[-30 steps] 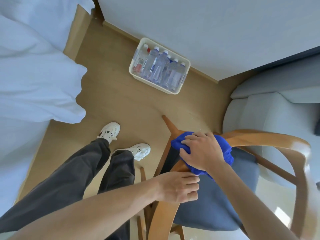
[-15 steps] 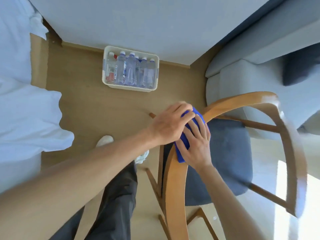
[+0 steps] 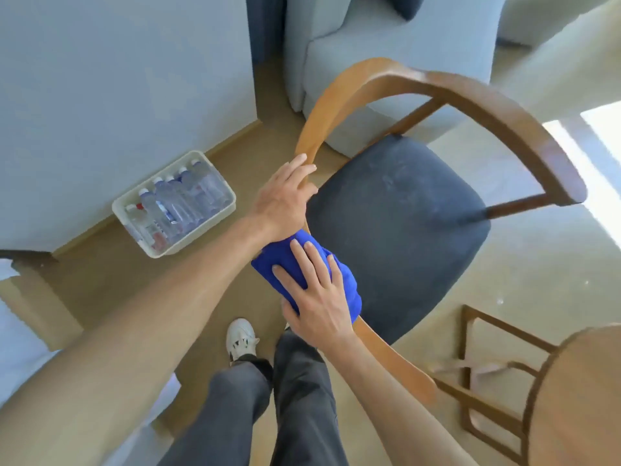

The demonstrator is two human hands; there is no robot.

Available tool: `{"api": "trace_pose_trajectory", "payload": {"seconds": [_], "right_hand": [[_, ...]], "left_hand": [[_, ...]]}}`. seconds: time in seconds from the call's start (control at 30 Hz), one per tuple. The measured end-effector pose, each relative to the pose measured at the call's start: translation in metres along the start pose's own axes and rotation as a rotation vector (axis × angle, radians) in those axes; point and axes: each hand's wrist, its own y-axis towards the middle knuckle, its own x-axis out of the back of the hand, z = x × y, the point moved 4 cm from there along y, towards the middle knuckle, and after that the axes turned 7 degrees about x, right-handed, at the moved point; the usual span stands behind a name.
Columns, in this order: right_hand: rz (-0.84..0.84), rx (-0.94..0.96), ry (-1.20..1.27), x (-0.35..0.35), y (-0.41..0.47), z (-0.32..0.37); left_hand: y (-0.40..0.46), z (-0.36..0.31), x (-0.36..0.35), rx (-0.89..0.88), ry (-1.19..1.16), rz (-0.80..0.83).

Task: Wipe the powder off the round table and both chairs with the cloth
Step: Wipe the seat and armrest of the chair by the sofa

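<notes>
— In the white plastic bin point(image 3: 174, 205) by the wall?
— Clear water bottles point(image 3: 178, 203), packed side by side.
— And the blue cloth point(image 3: 285, 260)?
— Soft, bunched, pressed flat-fingered under the right hand point(image 3: 317, 297) onto the curved wooden chair point(image 3: 396, 210) rail.
— Left hand point(image 3: 285, 200)?
— Grip curled round that rail, just beyond.

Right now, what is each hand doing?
Left hand: fingers curled over the chair's wooden rail, gripping it.
Right hand: open, straight fingers pressing the blue cloth onto the rail.

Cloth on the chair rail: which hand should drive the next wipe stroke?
Right. The right hand already lies flat on the blue cloth over the chair rail; the left hand grips the rail above, steadying.
</notes>
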Motion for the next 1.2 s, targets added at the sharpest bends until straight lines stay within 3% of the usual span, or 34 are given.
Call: {"api": "trace_pose_trajectory", "payload": {"seconds": [0.13, 0.27, 0.4, 0.6, 0.73, 1.03, 1.2], "right_hand": [[-0.030, -0.065, -0.089, -0.010, -0.025, 0.013], [-0.136, -0.157, -0.160, -0.006, -0.061, 0.014], [-0.130, -0.188, -0.239, -0.003, -0.120, 0.006], [-0.182, -0.522, -0.273, 0.024, -0.243, -0.039], [-0.191, -0.677, -0.231, 0.018, -0.258, -0.045], [-0.244, -0.521, -0.238, 0.014, -0.214, -0.032], [-0.171, -0.475, -0.118, 0.019, -0.203, -0.045]], "left_hand": [[0.004, -0.003, -0.002, 0.014, 0.047, 0.089], [-0.001, -0.010, -0.014, 0.040, 0.081, 0.101], [-0.016, -0.018, -0.020, 0.064, 0.147, 0.108], [-0.035, -0.029, -0.036, -0.036, 0.252, 0.127], [-0.045, -0.040, -0.053, -0.028, 0.255, 0.138], [-0.056, -0.074, -0.064, -0.047, 0.314, 0.130], [-0.069, -0.128, -0.086, -0.108, 0.281, 0.168]]}}
